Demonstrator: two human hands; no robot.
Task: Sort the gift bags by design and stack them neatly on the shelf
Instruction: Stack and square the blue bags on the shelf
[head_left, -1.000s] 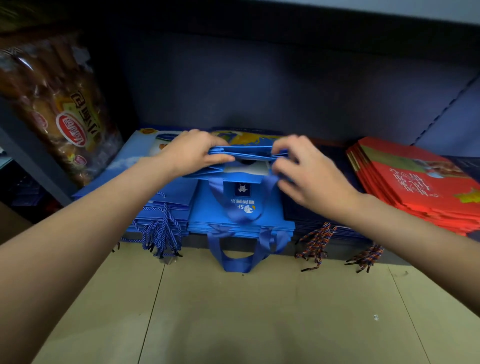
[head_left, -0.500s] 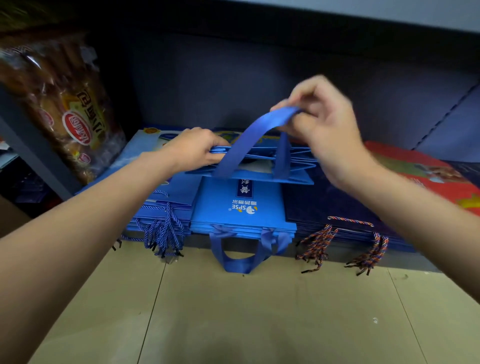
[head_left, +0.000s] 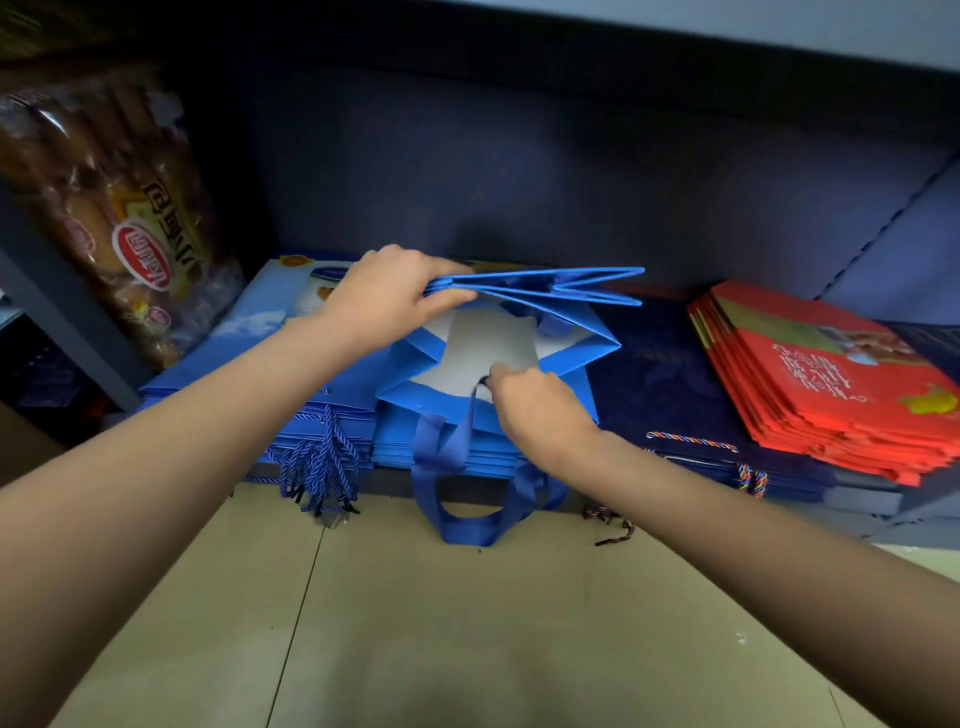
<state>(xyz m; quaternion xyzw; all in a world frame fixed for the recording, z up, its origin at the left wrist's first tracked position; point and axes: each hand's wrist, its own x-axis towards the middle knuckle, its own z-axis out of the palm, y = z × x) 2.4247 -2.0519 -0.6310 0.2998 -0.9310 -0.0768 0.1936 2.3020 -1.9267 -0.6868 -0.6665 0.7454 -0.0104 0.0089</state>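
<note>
A blue gift bag (head_left: 566, 343) lies half unfolded on top of the blue ribbon-handled stack (head_left: 441, 452), its white inside showing. My left hand (head_left: 384, 296) grips the bag's raised upper edge at the left. My right hand (head_left: 530, 405) pinches the near edge of the bag where a blue ribbon handle (head_left: 447, 441) hangs down. To the left lies a stack of light blue picture bags (head_left: 260, 332) with cord handles. A dark navy stack (head_left: 670, 384) sits to the right, and a red stack (head_left: 831, 374) lies beyond it.
A large packet of bread rolls (head_left: 114, 208) leans at the left end of the dark shelf (head_left: 862, 504). The shelf's back wall is close behind the stacks. Beige floor tiles (head_left: 467, 623) spread in front, with ribbon and cord handles hanging over the shelf edge.
My right hand has dropped from holding the ribbon handle up high to the bag's near edge. The bag has opened up, showing its white inside.
</note>
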